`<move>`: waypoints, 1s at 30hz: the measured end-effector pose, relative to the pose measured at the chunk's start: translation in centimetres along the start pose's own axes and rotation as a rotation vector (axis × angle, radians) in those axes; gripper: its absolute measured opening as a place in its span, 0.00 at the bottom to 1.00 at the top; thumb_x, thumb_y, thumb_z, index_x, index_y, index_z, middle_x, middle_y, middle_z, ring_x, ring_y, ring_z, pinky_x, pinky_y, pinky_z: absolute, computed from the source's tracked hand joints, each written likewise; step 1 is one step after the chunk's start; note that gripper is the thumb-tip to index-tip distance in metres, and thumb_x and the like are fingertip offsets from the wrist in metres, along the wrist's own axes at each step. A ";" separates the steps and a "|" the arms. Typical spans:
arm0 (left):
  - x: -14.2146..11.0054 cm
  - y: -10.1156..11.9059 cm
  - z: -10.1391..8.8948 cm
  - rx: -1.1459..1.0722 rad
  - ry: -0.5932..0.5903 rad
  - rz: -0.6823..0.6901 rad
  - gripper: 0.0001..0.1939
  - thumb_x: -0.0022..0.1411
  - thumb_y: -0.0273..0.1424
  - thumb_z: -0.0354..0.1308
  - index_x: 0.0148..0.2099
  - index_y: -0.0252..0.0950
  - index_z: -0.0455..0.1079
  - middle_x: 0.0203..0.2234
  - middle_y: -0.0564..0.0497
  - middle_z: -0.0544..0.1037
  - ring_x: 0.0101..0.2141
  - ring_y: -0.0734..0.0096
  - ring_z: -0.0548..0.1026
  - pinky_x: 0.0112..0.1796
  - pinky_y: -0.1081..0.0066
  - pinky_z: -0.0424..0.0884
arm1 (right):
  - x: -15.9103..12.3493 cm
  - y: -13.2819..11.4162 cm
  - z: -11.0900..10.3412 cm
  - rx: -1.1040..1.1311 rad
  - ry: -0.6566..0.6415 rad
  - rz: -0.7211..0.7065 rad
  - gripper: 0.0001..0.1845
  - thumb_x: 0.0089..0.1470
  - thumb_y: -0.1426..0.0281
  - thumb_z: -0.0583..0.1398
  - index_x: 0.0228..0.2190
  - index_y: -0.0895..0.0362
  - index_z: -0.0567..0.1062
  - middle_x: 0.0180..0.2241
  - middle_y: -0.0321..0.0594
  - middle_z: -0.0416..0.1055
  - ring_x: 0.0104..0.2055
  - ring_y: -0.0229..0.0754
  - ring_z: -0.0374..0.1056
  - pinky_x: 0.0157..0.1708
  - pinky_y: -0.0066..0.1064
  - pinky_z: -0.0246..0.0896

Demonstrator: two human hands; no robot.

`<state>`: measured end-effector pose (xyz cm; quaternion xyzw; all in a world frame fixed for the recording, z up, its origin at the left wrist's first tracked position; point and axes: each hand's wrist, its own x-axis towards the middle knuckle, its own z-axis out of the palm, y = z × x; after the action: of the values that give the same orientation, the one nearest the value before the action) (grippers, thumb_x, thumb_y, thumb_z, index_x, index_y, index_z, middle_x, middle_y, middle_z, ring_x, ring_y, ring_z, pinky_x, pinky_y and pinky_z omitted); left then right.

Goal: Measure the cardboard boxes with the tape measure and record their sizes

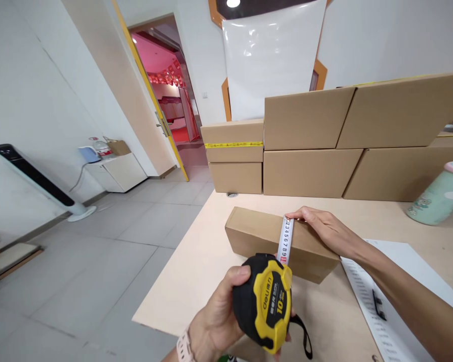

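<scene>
My left hand point(221, 309) is closed around a yellow and black tape measure point(272, 304) with a black wrist strap hanging from it. Its white blade point(286, 239) is drawn out a short way and lies across a long brown cardboard box point(254, 229) on the table. My right hand point(322, 226) rests over the box's top, its fingertips pinching the blade's end at the far edge. Some of the right fingers are hidden behind the box. Printed numbers on the blade face me.
Stacked cardboard boxes point(311, 173) line the table's back. A green tumbler point(438, 196) with a pink lid stands at the right. Printed paper point(403, 281) with a black pen point(378, 305) lies beside my right forearm. The table point(189, 281) ends at the left, above a tiled floor.
</scene>
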<state>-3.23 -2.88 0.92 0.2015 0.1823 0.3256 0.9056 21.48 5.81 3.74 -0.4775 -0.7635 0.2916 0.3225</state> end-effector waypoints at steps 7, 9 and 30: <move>-0.5 0.0 1.2 0.149 0.254 0.009 0.33 0.36 0.43 0.73 0.46 0.33 0.76 0.39 0.44 0.81 0.37 0.60 0.77 0.46 0.61 0.69 | -0.2 0.2 0.1 0.006 -0.003 -0.030 0.28 0.65 0.53 0.44 0.46 0.48 0.78 0.48 0.38 0.74 0.51 0.49 0.68 0.52 0.40 0.58; -0.5 0.0 1.6 0.161 0.284 0.013 0.34 0.35 0.42 0.73 0.46 0.33 0.76 0.39 0.44 0.81 0.38 0.60 0.77 0.46 0.60 0.69 | -0.2 0.2 0.2 0.005 -0.003 -0.028 0.28 0.65 0.53 0.44 0.45 0.49 0.79 0.48 0.38 0.74 0.51 0.49 0.68 0.52 0.40 0.58; -0.3 -0.3 1.8 0.258 0.175 0.083 0.35 0.43 0.43 0.69 0.54 0.36 0.72 0.41 0.44 0.77 0.41 0.60 0.73 0.45 0.62 0.67 | -0.7 -0.7 0.4 -0.021 -0.001 -0.035 0.28 0.65 0.54 0.43 0.44 0.49 0.79 0.47 0.39 0.75 0.51 0.51 0.68 0.53 0.43 0.59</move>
<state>-2.50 -3.74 2.41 0.2945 0.2923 0.3529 0.8387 21.00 4.87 3.88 -0.4671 -0.7749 0.2783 0.3223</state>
